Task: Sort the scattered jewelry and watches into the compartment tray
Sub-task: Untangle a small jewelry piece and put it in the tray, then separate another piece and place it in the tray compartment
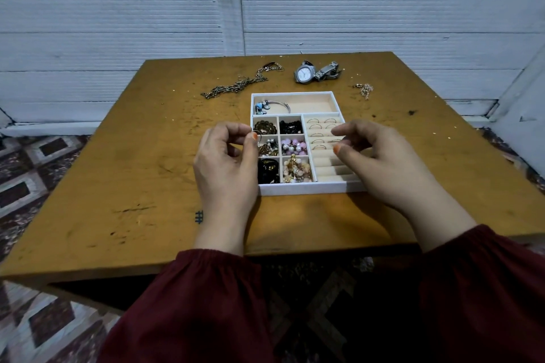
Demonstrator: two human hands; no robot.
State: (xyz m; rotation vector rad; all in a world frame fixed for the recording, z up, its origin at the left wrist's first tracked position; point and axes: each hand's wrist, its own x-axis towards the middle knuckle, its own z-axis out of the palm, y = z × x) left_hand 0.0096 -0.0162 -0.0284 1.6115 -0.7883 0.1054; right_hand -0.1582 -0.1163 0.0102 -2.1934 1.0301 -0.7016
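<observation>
Left grip (224, 162): pinching small ring (256, 135) at left edge of compartment tray (309, 188), centre frame. Right grip (383, 162): loosely curled, empty, over ring rolls (327, 168). Watches (315, 72), chain (236, 86): bench (118, 186), upper frame.

Worktop (118, 174): scuffed, matt wood. Watches (317, 71): shiny metal. Tray (306, 187): white shell, matt velvety cream lining.

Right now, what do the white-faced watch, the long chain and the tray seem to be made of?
White-faced watch: polished silvery metal, probably steel; its case glints. Long chain: dull brassy metal links, perhaps plated. Tray: cream velvet-like lining, matte; white rim, material unclear.
</observation>
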